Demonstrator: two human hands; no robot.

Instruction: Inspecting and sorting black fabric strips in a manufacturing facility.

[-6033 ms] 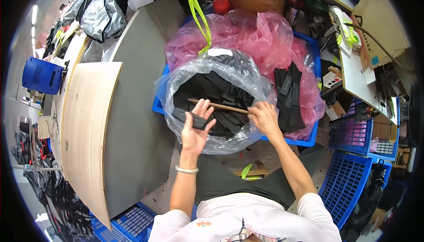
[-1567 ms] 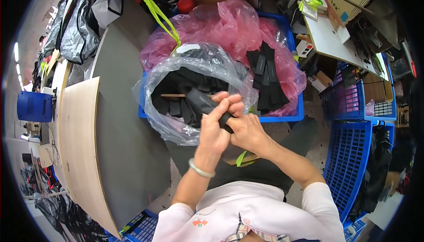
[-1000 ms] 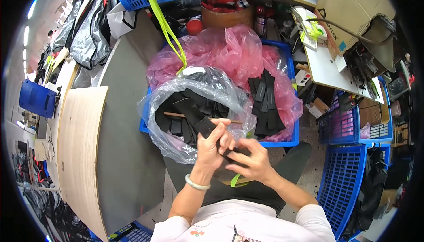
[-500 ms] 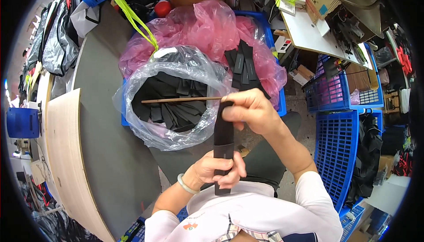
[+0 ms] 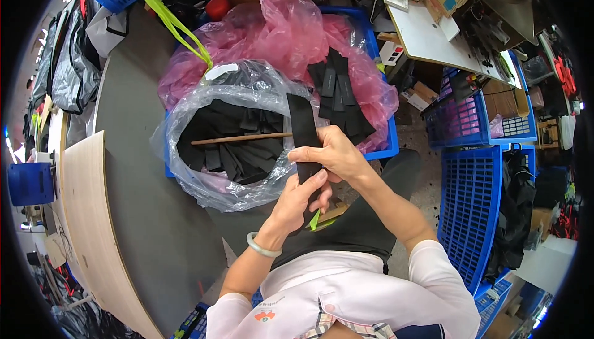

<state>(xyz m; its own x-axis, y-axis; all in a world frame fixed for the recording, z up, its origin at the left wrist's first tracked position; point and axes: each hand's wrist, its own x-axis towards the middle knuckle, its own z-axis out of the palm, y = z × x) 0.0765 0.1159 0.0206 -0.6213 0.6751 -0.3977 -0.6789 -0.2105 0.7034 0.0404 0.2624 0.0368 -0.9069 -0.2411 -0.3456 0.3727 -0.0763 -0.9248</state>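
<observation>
A flat black fabric strip (image 5: 302, 119) stands up between my hands, its top end free. My right hand (image 5: 337, 153) is closed on its middle, with the thumb across the front. Just below, my left hand (image 5: 296, 201) pinches the lower part, its fingertips close to the right hand. A thin brown stick (image 5: 241, 138) points left from behind the strip toward my right hand; its gripped end is hidden. Under the stick, a clear plastic bag (image 5: 185, 107) gapes, full of similar black strips (image 5: 247, 159). More black pieces (image 5: 337, 88) lie on pink plastic (image 5: 284, 23) behind.
A blue crate (image 5: 391, 144) holds the bags. The grey table (image 5: 161, 215) is at left, with a pale wooden board (image 5: 86, 215) along it. Blue crates (image 5: 467, 215) stand at right beside a white worktop (image 5: 427, 42). A yellow-green band (image 5: 167, 11) hangs at the upper left.
The strip has risen and now extends above my right hand, which has slid down to its middle. My left hand has moved up and left. The stick has tilted slightly.
</observation>
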